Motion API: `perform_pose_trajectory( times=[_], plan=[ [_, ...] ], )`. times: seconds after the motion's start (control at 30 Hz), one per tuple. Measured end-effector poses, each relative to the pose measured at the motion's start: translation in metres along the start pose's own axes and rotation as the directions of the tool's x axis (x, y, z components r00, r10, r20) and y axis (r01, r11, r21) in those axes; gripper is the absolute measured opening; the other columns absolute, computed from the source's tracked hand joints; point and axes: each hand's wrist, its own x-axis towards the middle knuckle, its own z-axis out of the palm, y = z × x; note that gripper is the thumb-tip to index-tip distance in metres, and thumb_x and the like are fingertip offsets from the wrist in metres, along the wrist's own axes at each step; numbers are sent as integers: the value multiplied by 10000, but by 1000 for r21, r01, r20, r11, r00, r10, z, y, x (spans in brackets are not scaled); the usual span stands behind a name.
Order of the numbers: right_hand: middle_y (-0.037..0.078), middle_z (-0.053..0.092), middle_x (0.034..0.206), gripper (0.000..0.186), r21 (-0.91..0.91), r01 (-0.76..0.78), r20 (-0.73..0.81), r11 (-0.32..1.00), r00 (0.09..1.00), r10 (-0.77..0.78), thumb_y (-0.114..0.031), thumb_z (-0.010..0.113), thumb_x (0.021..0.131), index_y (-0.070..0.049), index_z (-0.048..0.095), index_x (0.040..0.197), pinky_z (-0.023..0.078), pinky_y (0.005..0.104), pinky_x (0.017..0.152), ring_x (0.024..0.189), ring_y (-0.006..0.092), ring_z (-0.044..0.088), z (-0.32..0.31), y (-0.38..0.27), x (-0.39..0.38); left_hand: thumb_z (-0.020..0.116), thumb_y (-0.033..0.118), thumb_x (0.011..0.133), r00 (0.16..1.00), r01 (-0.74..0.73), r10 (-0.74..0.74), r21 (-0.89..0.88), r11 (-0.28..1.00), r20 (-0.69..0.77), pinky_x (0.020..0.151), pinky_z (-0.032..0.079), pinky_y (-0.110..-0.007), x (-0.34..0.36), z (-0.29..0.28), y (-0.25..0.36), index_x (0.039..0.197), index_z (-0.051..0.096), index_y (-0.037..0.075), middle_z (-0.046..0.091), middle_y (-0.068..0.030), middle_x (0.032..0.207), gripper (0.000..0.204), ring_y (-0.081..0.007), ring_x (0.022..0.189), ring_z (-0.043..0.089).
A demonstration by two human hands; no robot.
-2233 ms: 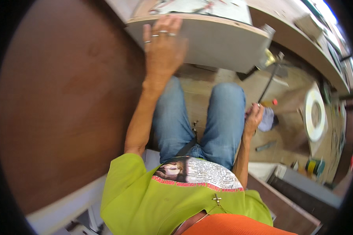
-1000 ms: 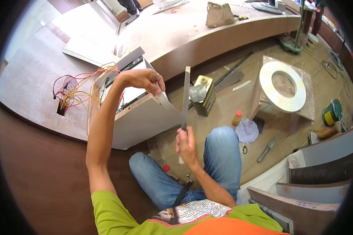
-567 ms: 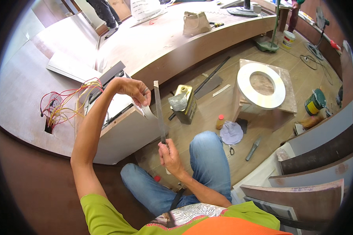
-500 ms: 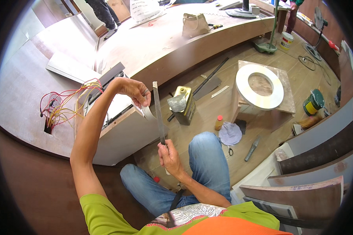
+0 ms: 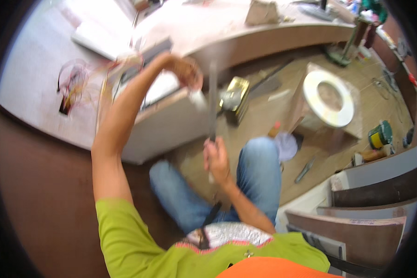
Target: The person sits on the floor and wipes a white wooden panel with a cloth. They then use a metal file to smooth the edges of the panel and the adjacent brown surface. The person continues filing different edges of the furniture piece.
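My left hand (image 5: 187, 74) is closed in a pinch on a short white strip (image 5: 198, 98) at the corner of a pale panel box (image 5: 167, 123). The fingers are smeared by motion. My right hand (image 5: 217, 160) wraps round the lower end of a long flat file (image 5: 213, 99). The file stands nearly upright, its blade pointing away from me, just right of the left hand and the strip. I cannot tell whether the blade touches the strip.
Loose coloured wires (image 5: 74, 88) come from a hole at the left. Beyond the hands stands a metal can (image 5: 238, 99). A white ring-shaped roll (image 5: 312, 102) lies on a wooden box (image 5: 352, 127). Curved boards (image 5: 352, 231) lean at the lower right. A long curved counter (image 5: 282, 39) runs behind.
The whole view has swung and blurred, shifting the scene rightward in the picture. Both hands keep their holds, the file still upright beside the strip.
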Motion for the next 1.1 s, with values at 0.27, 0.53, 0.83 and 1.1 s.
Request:
perform_pose_trajectory(
  times=[0.27,0.53,0.83,1.1],
  plan=[
    [14,508,740,278,214,-120,134,969,987,92,-328,446,1096,-62,525,1106,381,239,424,479,81,469,33,-8,-18,823,430,875,970,14,43,227,974,-241,978,519,-363,-57,26,6,1302,665,24,740,-97,1161,610,-227,1097,679],
    [46,619,771,226,-125,207,-251,970,939,-233,-179,685,976,-31,529,1044,434,291,459,514,116,553,35,-36,71,842,540,817,904,49,37,190,981,-426,1005,511,-392,-72,40,9,1426,559,11,718,-139,1171,854,-265,1112,661],
    [-1,627,773,356,-97,190,41,977,982,-187,-218,835,866,-44,571,1030,438,230,446,532,65,571,8,-40,154,859,542,800,863,28,100,244,969,-495,928,532,-373,-52,38,-5,1423,543,-12,718,-137,1137,892,-236,1051,667],
    [83,606,671,289,-274,163,-176,948,960,-216,-300,625,1013,-18,575,1055,467,355,527,535,192,600,14,-50,103,848,564,801,860,50,80,239,970,-504,956,527,-379,-39,39,-17,1424,542,2,723,-158,1142,893,-253,1079,668]
  ],
)
